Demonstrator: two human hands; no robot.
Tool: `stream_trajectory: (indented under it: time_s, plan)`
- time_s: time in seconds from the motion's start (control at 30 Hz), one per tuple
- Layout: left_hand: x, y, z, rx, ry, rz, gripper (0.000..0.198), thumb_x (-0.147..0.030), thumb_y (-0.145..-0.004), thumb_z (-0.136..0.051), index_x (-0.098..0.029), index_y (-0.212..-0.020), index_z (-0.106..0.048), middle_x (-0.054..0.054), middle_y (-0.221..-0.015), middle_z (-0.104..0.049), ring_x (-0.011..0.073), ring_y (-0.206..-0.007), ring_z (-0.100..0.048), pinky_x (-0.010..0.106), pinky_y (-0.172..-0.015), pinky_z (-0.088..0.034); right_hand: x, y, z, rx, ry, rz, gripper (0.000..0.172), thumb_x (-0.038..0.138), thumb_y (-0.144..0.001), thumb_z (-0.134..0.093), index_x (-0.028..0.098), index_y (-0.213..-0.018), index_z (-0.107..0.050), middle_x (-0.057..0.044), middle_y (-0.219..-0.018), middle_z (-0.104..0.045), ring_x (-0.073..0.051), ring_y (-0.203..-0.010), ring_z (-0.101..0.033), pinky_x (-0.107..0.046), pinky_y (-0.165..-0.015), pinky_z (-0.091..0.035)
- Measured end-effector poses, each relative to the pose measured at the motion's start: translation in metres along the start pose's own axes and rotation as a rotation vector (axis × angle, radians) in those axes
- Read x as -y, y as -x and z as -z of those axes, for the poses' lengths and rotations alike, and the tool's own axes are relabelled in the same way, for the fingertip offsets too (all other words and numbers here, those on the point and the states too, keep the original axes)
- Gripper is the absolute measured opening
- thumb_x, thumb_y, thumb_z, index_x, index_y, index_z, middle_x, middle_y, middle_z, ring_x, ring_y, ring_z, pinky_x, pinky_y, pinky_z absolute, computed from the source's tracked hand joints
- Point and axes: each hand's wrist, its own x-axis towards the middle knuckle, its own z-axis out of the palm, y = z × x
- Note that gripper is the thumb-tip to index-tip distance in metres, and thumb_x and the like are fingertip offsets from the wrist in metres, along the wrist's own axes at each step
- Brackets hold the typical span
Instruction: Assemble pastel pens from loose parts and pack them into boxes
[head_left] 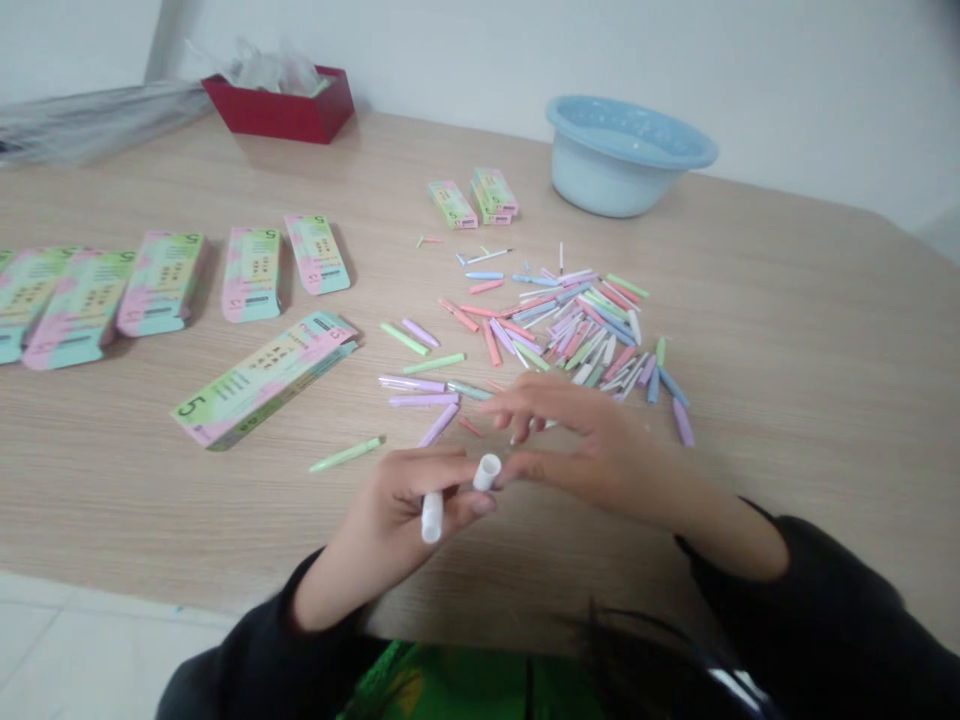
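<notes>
My left hand [409,500] is closed around a short white tube [433,515] near the table's front edge. My right hand [577,440] pinches a small white cap [487,471] between thumb and fingertips, right beside the left hand. Just beyond both hands lies a heap of pastel pen parts [585,325] in pink, green, blue, purple and white, with loose purple and green pieces [420,385] spread to its left.
A long pastel box [262,380] lies left of the hands. Several flat pastel packets [161,283] line the left side, and small packets [480,197] sit further back. A light blue basin [626,152] and a red tray [285,105] stand at the wall.
</notes>
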Motion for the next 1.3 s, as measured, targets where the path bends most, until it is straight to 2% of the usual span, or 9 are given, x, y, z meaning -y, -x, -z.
stream_trajectory:
  time_s: [0.1, 0.2, 0.27, 0.37, 0.5, 0.67, 0.93, 1.1, 1.3]
  plan:
    - [0.003, 0.0, 0.004, 0.016, -0.075, 0.016, 0.031, -0.043, -0.091, -0.067, -0.019, -0.073, -0.075, 0.002, -0.061, -0.062, 0.016, -0.059, -0.055, 0.026, -0.058, -0.044, -0.039, -0.015, 0.042, -0.107, 0.341, -0.193, 0.03, 0.024, -0.098, -0.056, 0.022, -0.123, -0.072, -0.005, -0.093, -0.076, -0.018, -0.08, -0.066, -0.032, -0.075, -0.051]
    - [0.007, 0.0, 0.007, -0.032, -0.119, 0.061, 0.033, -0.043, -0.091, -0.066, -0.02, -0.069, -0.073, 0.001, -0.059, -0.061, 0.0163, -0.057, -0.055, 0.025, -0.056, -0.043, -0.09, -0.034, 0.075, -0.054, 0.638, -0.259, 0.031, 0.01, -0.092, -0.051, 0.016, -0.104, -0.079, -0.012, -0.11, -0.076, -0.024, -0.099, -0.067, -0.037, -0.088, -0.048]
    - [0.008, 0.0, 0.007, -0.069, -0.133, 0.081, 0.032, -0.042, -0.091, -0.066, -0.021, -0.067, -0.072, 0.0, -0.057, -0.06, 0.0162, -0.055, -0.053, 0.025, -0.054, -0.042, -0.117, -0.046, 0.083, 0.003, 0.685, -0.302, 0.03, 0.01, -0.089, -0.052, 0.015, -0.1, -0.08, -0.012, -0.107, -0.076, -0.024, -0.098, -0.067, -0.036, -0.088, -0.048]
    - [0.01, 0.0, 0.008, -0.079, -0.152, 0.098, 0.03, -0.039, -0.091, -0.066, -0.022, -0.068, -0.074, 0.0, -0.057, -0.06, 0.0162, -0.054, -0.052, 0.025, -0.053, -0.04, -0.138, -0.06, 0.079, 0.072, 0.678, -0.329, 0.024, 0.013, -0.085, -0.057, 0.013, -0.089, -0.08, -0.011, -0.093, -0.077, -0.023, -0.085, -0.067, -0.034, -0.077, -0.047]
    - [0.014, 0.002, 0.009, -0.086, -0.194, 0.104, 0.025, -0.037, -0.093, -0.065, -0.023, -0.074, -0.076, 0.0, -0.06, -0.063, 0.0167, -0.055, -0.054, 0.026, -0.055, -0.042, -0.142, -0.073, 0.067, 0.139, 0.651, -0.329, 0.02, 0.014, -0.081, -0.059, 0.014, -0.081, -0.079, -0.01, -0.082, -0.076, -0.021, -0.076, -0.065, -0.032, -0.071, -0.045]
    - [0.024, 0.006, 0.014, -0.139, -0.293, 0.108, 0.021, -0.034, -0.095, -0.062, -0.025, -0.084, -0.077, 0.0, -0.067, -0.067, 0.018, -0.061, -0.061, 0.026, -0.058, -0.047, -0.143, -0.086, 0.066, 0.139, 0.638, -0.297, 0.029, 0.008, -0.08, -0.054, 0.012, -0.094, -0.079, -0.012, -0.095, -0.076, -0.023, -0.087, -0.066, -0.032, -0.077, -0.046]
    - [0.029, 0.006, 0.019, -0.158, -0.361, 0.008, 0.027, -0.033, -0.095, -0.06, -0.024, -0.07, -0.063, -0.003, -0.064, -0.067, 0.0161, -0.061, -0.067, 0.019, -0.053, -0.049, -0.156, -0.111, 0.066, 0.156, 0.631, -0.19, 0.029, 0.004, -0.08, -0.052, 0.012, -0.092, -0.077, -0.012, -0.099, -0.072, -0.023, -0.093, -0.064, -0.034, -0.086, -0.047]
    - [0.028, 0.003, 0.022, -0.166, -0.379, -0.051, 0.018, -0.031, -0.096, -0.06, -0.025, -0.081, -0.069, -0.004, -0.071, -0.072, 0.0146, -0.067, -0.072, 0.016, -0.059, -0.053, -0.145, -0.129, 0.045, 0.202, 0.603, -0.074, 0.029, 0.007, -0.086, -0.05, 0.014, -0.1, -0.076, -0.012, -0.109, -0.071, -0.023, -0.1, -0.064, -0.033, -0.089, -0.046]
    - [0.026, 0.003, 0.021, -0.193, -0.363, 0.019, 0.02, -0.032, -0.098, -0.058, -0.027, -0.084, -0.072, -0.005, -0.076, -0.076, 0.0124, -0.067, -0.072, 0.015, -0.059, -0.052, -0.132, -0.13, 0.019, 0.318, 0.599, -0.036, 0.017, 0.014, -0.085, -0.06, 0.015, -0.088, -0.077, -0.01, -0.093, -0.074, -0.024, -0.096, -0.064, -0.034, -0.088, -0.043]
